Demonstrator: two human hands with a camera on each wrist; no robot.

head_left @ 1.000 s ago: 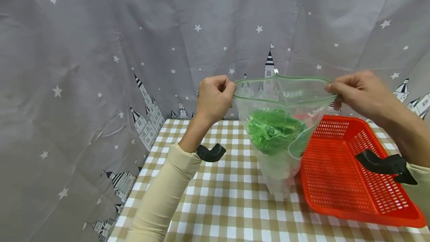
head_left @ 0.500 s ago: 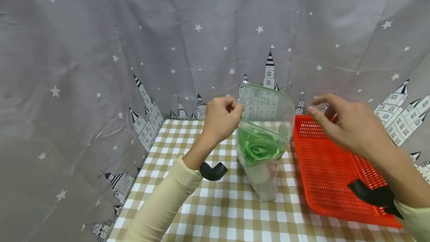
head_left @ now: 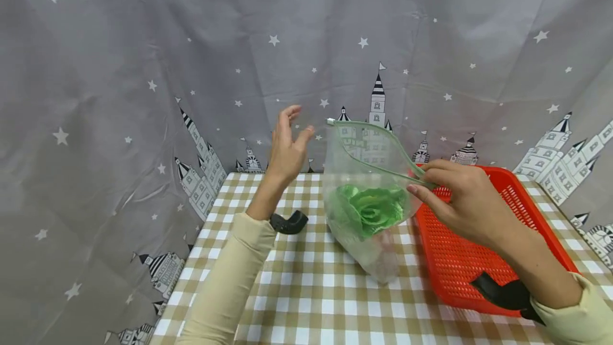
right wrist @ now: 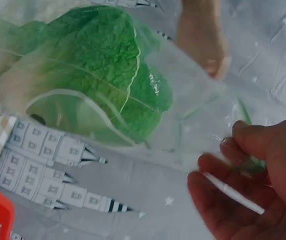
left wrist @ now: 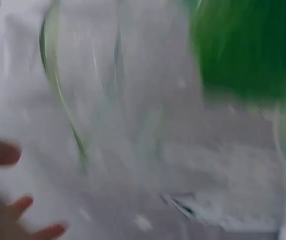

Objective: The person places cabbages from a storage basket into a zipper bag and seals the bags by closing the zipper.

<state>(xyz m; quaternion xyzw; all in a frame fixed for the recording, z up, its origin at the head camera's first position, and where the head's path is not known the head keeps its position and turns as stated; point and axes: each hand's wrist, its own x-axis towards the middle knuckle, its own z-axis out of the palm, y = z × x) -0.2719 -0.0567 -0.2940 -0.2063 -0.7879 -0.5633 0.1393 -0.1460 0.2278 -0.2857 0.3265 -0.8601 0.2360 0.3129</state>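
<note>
A clear zip bag point(head_left: 341, 172) with a green zip strip hangs over the table, its mouth spread apart. Inside it sits a leafy green cabbage point(head_left: 375, 209), seen larger in the right wrist view. My right hand point(head_left: 471, 204) pinches the bag's right top corner between thumb and fingers. A white slider point(head_left: 330, 121) shows at the opposite top corner. Left of that slider my left hand point(head_left: 286, 150) is raised and apart from the bag, fingers loosely spread. The left wrist view is blurred; fingers point(left wrist: 5, 152) show at its left edge, beside the bag.
A red plastic basket point(head_left: 466, 268) with perforated sides stands on the right, partly behind my right forearm. The table has a brown-and-white checked cloth point(head_left: 306, 292). Behind it hangs a grey curtain point(head_left: 215, 31) printed with stars and castles.
Both hands gripped the bag's mouth at first; the right let go, then took hold of a corner again. The left has now released the bag and risen leftward. The bag has turned.
</note>
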